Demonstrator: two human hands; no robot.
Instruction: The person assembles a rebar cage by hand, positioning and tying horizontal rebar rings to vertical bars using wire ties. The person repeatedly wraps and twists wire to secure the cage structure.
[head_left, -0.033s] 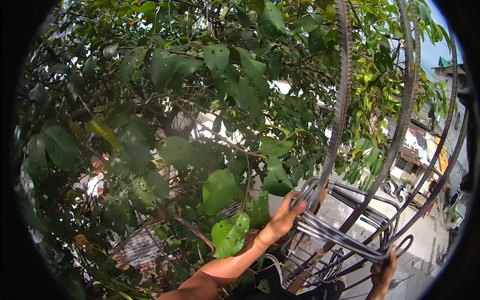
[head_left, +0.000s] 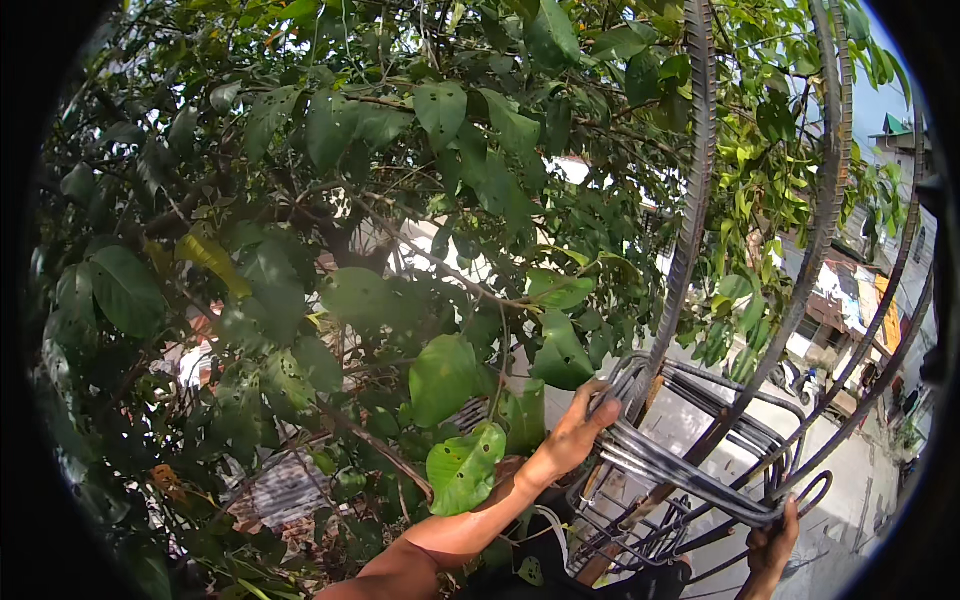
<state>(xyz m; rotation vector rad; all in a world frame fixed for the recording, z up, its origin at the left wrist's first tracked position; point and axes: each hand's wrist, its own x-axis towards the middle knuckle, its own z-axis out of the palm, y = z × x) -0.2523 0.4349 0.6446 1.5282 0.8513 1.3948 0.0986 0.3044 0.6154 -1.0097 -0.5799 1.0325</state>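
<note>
A bundle of bent steel stirrups (head_left: 690,475) encircles the upright ribbed rebars (head_left: 697,190) at the lower right. My left hand (head_left: 578,432) grips the bundle's left end, beside the nearest tall bar. The near right corner is held in my right hand (head_left: 772,545), whose fingers are partly hidden under the bars. More stirrups (head_left: 715,400) sit just behind, also around the rebars. Lower down, tied stirrups (head_left: 630,545) form part of the column cage.
Leafy branches (head_left: 450,380) crowd the left and middle, with a holed leaf (head_left: 466,468) lying against my left forearm. Several long rebars rise and curve at the right. Far below are concrete ground (head_left: 840,480), corrugated roofing (head_left: 285,495) and houses (head_left: 840,290).
The scene has shifted slightly to the right in the picture. Both hands keep the same hold on the stirrups, which stay in place around the rebars.
</note>
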